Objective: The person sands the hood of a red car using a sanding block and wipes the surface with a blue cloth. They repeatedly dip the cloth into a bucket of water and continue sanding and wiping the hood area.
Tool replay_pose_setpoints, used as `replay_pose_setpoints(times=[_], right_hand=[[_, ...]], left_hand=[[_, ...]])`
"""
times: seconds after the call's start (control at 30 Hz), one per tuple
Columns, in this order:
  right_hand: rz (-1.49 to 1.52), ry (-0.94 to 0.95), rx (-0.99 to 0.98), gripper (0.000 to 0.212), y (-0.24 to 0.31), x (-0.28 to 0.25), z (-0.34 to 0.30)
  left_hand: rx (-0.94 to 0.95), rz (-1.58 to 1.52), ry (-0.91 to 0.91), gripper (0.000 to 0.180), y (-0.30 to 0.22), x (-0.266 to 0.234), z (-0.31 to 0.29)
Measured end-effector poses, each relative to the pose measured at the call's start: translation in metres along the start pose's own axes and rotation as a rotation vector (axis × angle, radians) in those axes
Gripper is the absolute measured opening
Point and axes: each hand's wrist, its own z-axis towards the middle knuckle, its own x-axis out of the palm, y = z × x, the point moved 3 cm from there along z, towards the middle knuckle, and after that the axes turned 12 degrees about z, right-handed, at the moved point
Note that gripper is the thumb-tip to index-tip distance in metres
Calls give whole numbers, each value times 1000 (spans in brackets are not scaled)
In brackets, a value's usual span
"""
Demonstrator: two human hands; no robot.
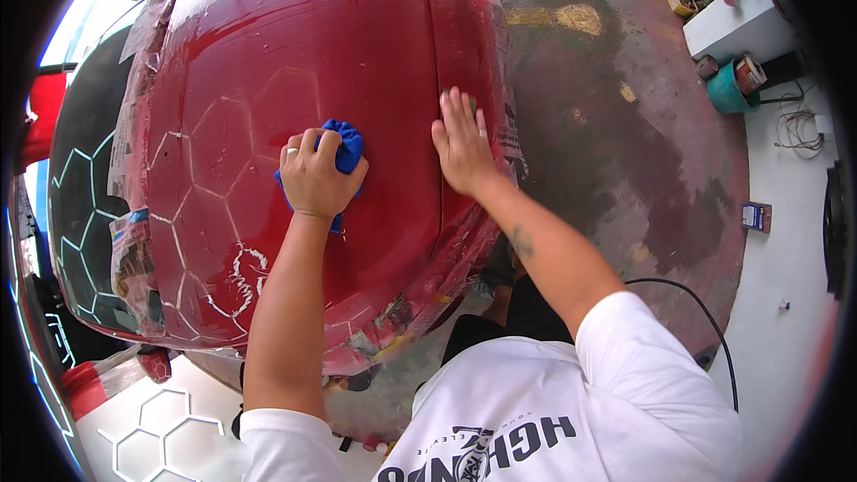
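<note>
A glossy red car hood (384, 54) fills the middle of the head view, with hexagon light reflections and wet-looking streaks on it. My left hand (317, 183) is closed round a bunched blue cloth (348, 147) and presses it to the hood. Some of the cloth spreads out below the palm. To the right, my right hand (464, 147) lies flat on the red panel beside the seam, its fingers stretched forward. A small dark patch shows by its fingertips; I cannot tell what it is.
Masking paper (134, 254) borders the dark windshield (94, 196), and clear film (511, 116) edges the car's front. On the right stand a white cabinet (741, 22) and a teal bucket (728, 91). A black hose (692, 295) crosses the stained floor beside me.
</note>
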Motion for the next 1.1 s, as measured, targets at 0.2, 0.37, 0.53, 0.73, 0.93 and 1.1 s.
replay_pose_setpoints(times=[0.2,0.37,0.53,0.73,0.93,1.1], right_hand=[[-22,117,-43,69,37,24,-192],[-87,94,128,74,37,12,-159],[-26,84,251,73,76,43,-217],[-10,-48,343,77,21,22,-151],[-46,-99,189,69,4,18,-122],[118,-60,84,63,-8,-4,-88]], left_hand=[[-22,32,17,36,8,6,-16],[-11,35,37,35,4,2,-12],[-22,43,65,36,4,6,-16],[-16,61,75,46,-1,0,-16],[18,52,79,48,7,3,-17],[14,59,77,44,2,8,-13]])
